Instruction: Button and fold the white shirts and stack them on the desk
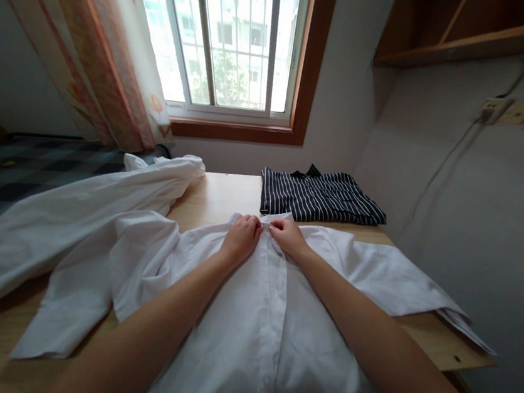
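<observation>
A white button-up shirt (238, 320) lies spread front side up, its collar at the far end and its sleeves out to both sides. Small buttons run down its front placket. At the collar, my left hand (242, 237) has its fingers closed on the shirt's cloth. Just to the right, my right hand (288, 236) pinches the other side of the collar opening. The two hands almost meet. Whether a button sits between the fingertips is too small to make out.
A folded black-and-white striped shirt (321, 196) lies behind the collar on the wooden table (229, 193). Another white garment (75, 213) stretches along the left. Beyond are a dark checked bedspread (48, 163), a curtain (113, 47) and a window. A wall shelf (488, 39) hangs upper right.
</observation>
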Tool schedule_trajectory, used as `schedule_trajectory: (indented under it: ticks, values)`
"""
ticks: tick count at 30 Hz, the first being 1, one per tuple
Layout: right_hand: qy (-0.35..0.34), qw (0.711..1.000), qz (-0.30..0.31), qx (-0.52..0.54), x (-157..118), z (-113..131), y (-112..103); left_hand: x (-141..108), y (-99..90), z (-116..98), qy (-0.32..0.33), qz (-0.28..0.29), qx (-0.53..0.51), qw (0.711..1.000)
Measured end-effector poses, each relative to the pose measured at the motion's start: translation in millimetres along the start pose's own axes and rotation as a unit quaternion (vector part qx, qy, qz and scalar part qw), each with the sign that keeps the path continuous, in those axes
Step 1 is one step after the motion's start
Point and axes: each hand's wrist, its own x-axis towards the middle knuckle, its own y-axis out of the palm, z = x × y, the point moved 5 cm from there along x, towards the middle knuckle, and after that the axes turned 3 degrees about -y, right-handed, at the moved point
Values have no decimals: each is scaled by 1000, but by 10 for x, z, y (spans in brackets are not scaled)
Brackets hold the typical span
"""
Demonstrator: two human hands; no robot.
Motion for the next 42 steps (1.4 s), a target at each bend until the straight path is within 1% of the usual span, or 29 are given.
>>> schedule_trajectory:
  ticks: [4, 7, 10, 14, 16, 19, 24, 26, 29, 32, 35, 38, 42]
  values:
    - [5, 1000, -16, 8, -5, 1, 20, 7, -10, 25, 8, -12, -41, 999]
    - [4, 1000, -13, 22, -9, 18, 25, 9, -27, 37, 7, -17, -66, 998]
    - [19, 998, 21, 63, -22, 35, 29, 14, -45, 48, 7, -21, -77, 997]
    - [90, 977, 85, 176, -64, 20, 58, 26, -60, 69, 6, -19, -82, 996]
    - [100, 969, 93, 207, -72, 26, 62, 30, -66, 83, 1, -17, -93, 996]
    - [95, 970, 90, 208, -59, 35, 70, 37, -76, 108, -14, -12, -124, 992]
    - [70, 982, 64, 166, -25, 27, 80, 64, -87, 147, -44, -1, -158, 986]
    - [55, 990, 50, 118, -21, 25, 69, 75, -90, 142, -43, 5, -154, 987]
    - [8, 999, 29, 23, -15, 58, 49, 81, -103, 117, -35, 9, -137, 990]
    - [-46, 997, 9, -54, -3, 107, 51, 75, -121, 86, -31, 14, -127, 991]
    - [-82, 991, -20, -109, 1, 133, 65, 66, -125, 64, -35, 23, -136, 990]
    - [-85, 984, -42, -153, -16, 125, 79, 66, -114, 76, -57, 16, -153, 986]
    - [-60, 981, -50, -178, -49, 106, 77, 79, -85, 104, -71, 5, -162, 984]
